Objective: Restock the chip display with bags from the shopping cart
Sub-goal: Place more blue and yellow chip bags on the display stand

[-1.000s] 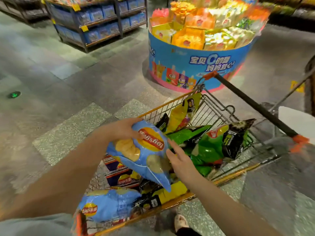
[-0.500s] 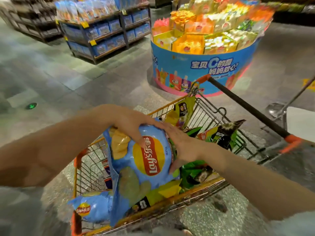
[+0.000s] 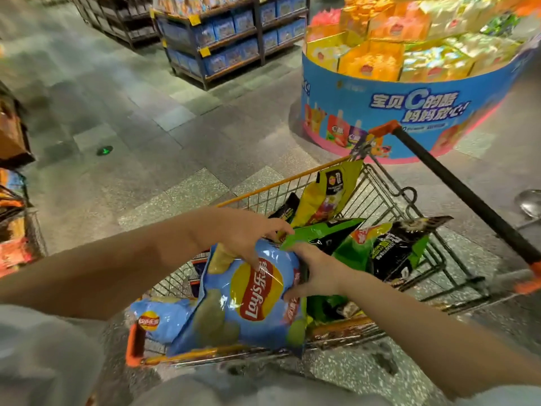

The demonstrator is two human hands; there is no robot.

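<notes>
Gray store floor tiles (image 3: 123,118) spread out behind everything, but the thing to look at is the big blue Lay's chip bag (image 3: 251,300) in the lower middle of the frame. It is held up over the near edge of the shopping cart (image 3: 380,183), tipped a little. The left hand (image 3: 248,234) grips the top of the bag, with its fingers curled down over the front. The right hand (image 3: 319,271) holds the bag's right side, thumb in front and fingers tucked behind. Just to the lower left, a second blue Lay's bag (image 3: 161,317) lies in the cart. To the right are green chip bags (image 3: 351,247), and a yellow bag (image 3: 330,191) leans on the far wire wall. At the upper right stands a round blue display (image 3: 395,109) full of yellow and orange boxes. Blue shelves (image 3: 231,33) sit at the top middle. This looks like the picking-up step: one bag is coming out of the cart. Next, it likely has to be carried to the chip display, perhaps the racks at the left edge (image 3: 14,235), and set there gently so the chips don't get crushed.
</notes>
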